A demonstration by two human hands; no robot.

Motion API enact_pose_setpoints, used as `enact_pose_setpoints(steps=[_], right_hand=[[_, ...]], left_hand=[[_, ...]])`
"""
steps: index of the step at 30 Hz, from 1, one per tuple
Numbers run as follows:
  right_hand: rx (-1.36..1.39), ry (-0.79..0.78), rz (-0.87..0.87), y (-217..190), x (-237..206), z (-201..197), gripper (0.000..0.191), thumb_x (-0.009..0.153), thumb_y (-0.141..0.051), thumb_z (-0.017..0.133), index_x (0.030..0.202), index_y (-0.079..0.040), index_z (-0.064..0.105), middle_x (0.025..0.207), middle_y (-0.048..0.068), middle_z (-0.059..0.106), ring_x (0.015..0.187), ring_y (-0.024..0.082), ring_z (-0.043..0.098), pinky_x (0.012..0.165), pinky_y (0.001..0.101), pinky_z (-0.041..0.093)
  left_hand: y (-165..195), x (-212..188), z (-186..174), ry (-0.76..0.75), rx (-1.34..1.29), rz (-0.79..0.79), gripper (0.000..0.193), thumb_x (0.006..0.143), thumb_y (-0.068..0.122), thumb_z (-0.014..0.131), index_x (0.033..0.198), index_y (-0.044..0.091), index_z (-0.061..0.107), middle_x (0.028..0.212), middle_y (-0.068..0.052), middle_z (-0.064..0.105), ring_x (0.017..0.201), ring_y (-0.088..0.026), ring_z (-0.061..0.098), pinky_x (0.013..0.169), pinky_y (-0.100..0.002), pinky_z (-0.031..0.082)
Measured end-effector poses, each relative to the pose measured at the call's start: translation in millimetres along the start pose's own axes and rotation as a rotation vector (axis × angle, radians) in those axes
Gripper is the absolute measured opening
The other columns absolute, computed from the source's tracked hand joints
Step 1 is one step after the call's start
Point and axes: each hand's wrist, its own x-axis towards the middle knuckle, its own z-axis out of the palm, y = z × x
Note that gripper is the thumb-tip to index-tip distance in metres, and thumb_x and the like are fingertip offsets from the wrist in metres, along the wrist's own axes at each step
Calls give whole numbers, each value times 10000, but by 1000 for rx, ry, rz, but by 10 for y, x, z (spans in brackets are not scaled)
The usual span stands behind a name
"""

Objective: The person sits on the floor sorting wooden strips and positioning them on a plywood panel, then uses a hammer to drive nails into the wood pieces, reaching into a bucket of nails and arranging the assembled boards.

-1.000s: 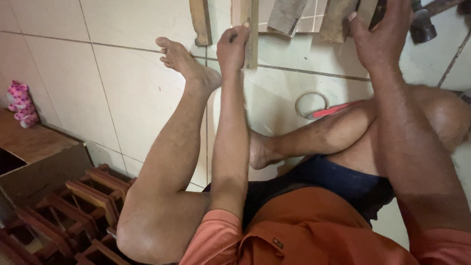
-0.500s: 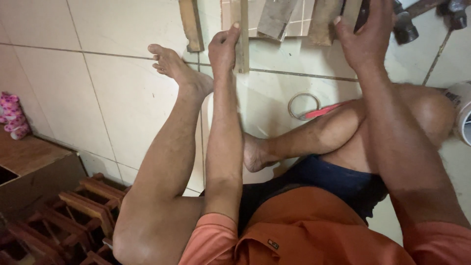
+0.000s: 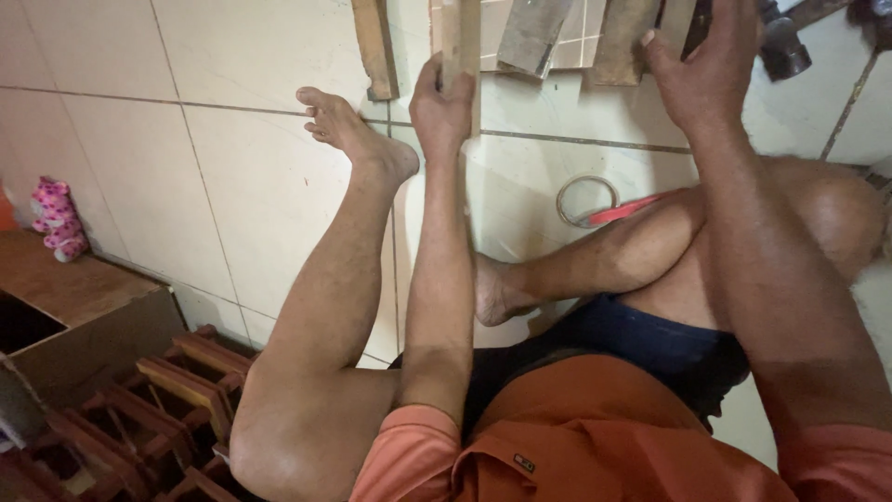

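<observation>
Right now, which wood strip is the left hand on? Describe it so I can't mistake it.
Start at the row of wood pieces lying on the tiled floor beyond the feet. The left hand grips the pale narrow strip there. Unlike its darker, angled neighbours, it runs straight along the left forearm.

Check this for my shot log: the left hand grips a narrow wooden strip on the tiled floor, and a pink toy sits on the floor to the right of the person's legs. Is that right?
One detail is wrong. In the head view the pink toy sits at the far left of the picture, left of the legs, not right. The left hand does grip the narrow wooden strip on the tiled floor.
</observation>
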Motion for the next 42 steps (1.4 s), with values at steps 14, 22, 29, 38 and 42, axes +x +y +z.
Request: enact_pose_setpoints(steps=[14,22,29,38,42], right_hand=[[-2,-6,11,-73,42,-35,673,915,-127,824,1469,-51,450,1461,196,503,1353,428,485,1128,538,378],[18,-38,49,-71,40,-47,632,945,-135,819,1463,-66,463,1442,173,512,1337,410,497,1124,534,384],[-29,14,-20,48,23,25,603,874,-119,810,1385,-23,504,1343,202,549,1258,416,509,1068,538,387],[-15,4,0,128,-28,53,579,909,-135,810,1399,-15,526,1376,209,555,1283,424,507,1076,528,403],[3,-3,-1,148,-30,62,582,902,-144,816,1390,-16,526,1381,213,554,1294,414,506,1078,531,400]], left_hand=[[-343,-293,38,-586,-1619,-304,390,1067,219,532,1372,-17,474,1177,-165,530,797,-184,528,687,-294,465],[-248,-393,94,-677,-1852,-347,417,1062,230,549,1401,4,462,1153,-143,538,736,-142,514,659,-265,436],[-252,-410,106,-631,-1831,-405,450,1070,244,521,1445,8,440,1151,-148,553,720,-143,511,632,-246,425],[-395,-401,54,-577,-1760,-392,459,1046,239,571,1429,18,447,1155,-156,553,737,-150,518,660,-256,432],[-473,-381,14,-566,-1686,-372,417,1029,195,567,1386,-8,495,1184,-165,571,762,-159,534,664,-253,441]])
